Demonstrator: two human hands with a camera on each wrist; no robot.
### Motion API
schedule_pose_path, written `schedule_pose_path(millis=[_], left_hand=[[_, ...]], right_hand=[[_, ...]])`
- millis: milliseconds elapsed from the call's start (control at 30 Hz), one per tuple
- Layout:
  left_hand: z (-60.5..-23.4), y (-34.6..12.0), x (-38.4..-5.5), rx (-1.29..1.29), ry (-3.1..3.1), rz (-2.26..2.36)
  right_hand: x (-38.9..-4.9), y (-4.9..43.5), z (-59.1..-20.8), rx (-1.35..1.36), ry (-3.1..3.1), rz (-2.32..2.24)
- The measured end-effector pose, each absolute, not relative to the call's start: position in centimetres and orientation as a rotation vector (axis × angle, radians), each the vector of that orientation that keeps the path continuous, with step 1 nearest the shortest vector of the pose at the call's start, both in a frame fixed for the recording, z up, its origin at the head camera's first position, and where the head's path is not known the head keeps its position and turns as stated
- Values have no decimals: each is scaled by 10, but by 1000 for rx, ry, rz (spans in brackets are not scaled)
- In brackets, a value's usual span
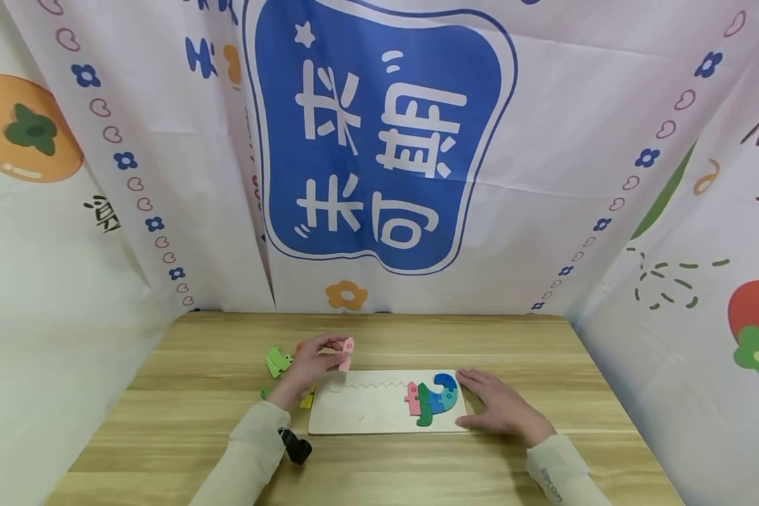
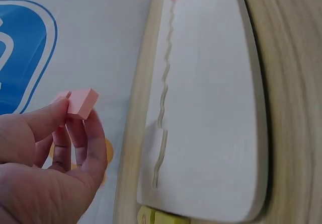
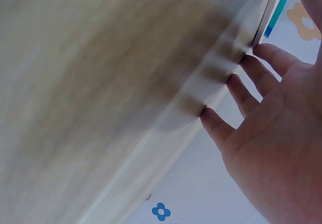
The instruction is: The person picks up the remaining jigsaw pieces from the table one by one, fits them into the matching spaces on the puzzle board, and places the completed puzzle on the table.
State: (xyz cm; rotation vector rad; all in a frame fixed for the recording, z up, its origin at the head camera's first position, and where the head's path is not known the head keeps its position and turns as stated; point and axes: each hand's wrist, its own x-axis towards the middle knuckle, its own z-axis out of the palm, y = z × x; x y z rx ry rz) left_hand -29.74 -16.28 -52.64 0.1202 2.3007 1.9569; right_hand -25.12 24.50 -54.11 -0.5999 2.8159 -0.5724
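My left hand (image 1: 308, 367) pinches a pink puzzle piece (image 1: 346, 355) between thumb and fingers, raised over the far left corner of a pale wooden puzzle board (image 1: 367, 416). The left wrist view shows the block-like side of this pink piece (image 2: 83, 103) and a wavy groove along the board. At the board's right end sit a second pink piece (image 1: 414, 400), a green piece (image 1: 424, 406) and joined blue pieces (image 1: 448, 395). My right hand (image 1: 496, 404) rests at the board's right edge, fingers extended, fingertips at the edge.
Left of the board lie a light green piece with an eye (image 1: 277, 362) and a yellow piece (image 1: 306, 400), partly hidden by the left hand and arm. A black device (image 1: 297, 448) is at the left wrist. A printed cloth (image 1: 544, 232) hangs behind the wooden table (image 1: 183, 393).
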Motion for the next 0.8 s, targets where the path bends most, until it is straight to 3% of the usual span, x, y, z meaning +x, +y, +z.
schedule_pose_path(millis=[800], left_hand=[[-524,-150,-286,50,2199,2060]], right_hand=[[-250,246,-540,-600,2811,-590]])
